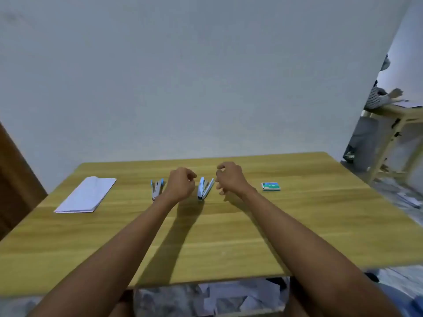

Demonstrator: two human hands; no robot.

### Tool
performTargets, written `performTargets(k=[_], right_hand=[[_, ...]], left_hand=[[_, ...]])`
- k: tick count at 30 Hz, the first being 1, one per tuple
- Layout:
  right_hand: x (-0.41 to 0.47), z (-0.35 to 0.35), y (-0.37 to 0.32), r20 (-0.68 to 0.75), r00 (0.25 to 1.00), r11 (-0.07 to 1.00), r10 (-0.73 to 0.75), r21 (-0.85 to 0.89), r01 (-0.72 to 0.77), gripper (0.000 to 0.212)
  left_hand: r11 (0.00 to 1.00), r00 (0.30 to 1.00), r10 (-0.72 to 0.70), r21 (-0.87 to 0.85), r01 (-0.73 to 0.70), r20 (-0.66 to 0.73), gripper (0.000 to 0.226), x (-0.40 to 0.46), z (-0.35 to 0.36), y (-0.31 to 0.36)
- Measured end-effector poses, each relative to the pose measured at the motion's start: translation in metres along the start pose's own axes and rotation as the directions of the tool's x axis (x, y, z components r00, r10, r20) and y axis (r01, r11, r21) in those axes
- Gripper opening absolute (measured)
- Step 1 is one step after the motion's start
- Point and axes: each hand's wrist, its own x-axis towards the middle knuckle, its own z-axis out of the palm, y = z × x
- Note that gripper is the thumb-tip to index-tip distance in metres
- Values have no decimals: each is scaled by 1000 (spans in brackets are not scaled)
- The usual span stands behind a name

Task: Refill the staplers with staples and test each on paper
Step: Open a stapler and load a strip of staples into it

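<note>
Since both staplers lie hinged open on the surface point(206, 236), light, rigid and smooth, take each by its sides: paper stack point(85, 195) far left, left stapler point(156, 189), left hand point(180, 184) grip loosely curled, empty; right stapler point(205, 188), right hand point(230, 178) likewise; staple box point(271, 186).

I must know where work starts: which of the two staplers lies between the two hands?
The right stapler, white and blue and open, lies between the left hand and the right hand. The left stapler lies outside them, nearer the paper.
</note>
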Motion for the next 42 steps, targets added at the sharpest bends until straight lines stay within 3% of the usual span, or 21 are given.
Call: performTargets(k=[2,5,11,14,16,18,22,26,29,34,36,39,42], right_hand=[[7,6,7,65,993,991,94,90,-99,21],[16,17,18,116,982,969,151,178,-170,28],[29,18,21,108,988,982,110,143,-125,28],[26,16,20,74,995,988,69,133,-79,26],[24,14,15,-13,1000,993,15,113,-13,17],[24,8,8,-112,993,992,-42,113,55,10],[22,-3,-5,-177,983,978,-51,191,85,14],[17,-3,-15,-157,981,964,-112,221,146,29],[19,-1,-19,-194,968,972,-161,138,190,27],[23,4,-16,-248,933,962,-260,16,272,25],[29,0,-10,-263,948,973,-178,99,210,25],[42,-10,7,-198,980,913,6,402,75,29],[45,-13,16,-135,990,837,39,546,41,25]], left_hand=[[999,998,-37,8,36,58,25,8,5,-2],[995,988,-91,44,86,128,23,23,14,-6],[982,932,-184,19,187,311,17,49,24,-6],[962,924,-199,-114,247,326,25,52,19,-4],[946,939,-153,-229,230,309,32,52,11,3],[962,961,-45,-247,115,272,33,52,1,13],[972,959,236,-56,-230,160,19,50,-19,36],[929,926,362,33,-367,104,11,48,-30,37],[906,914,404,122,-404,29,8,46,-32,34],[892,895,446,95,-442,-22,4,46,-29,32],[888,885,458,14,-459,-84,5,45,-31,30],[875,905,387,-241,-421,-174,14,44,-40,29],[895,949,290,-316,-314,-121,16,49,-51,14]])
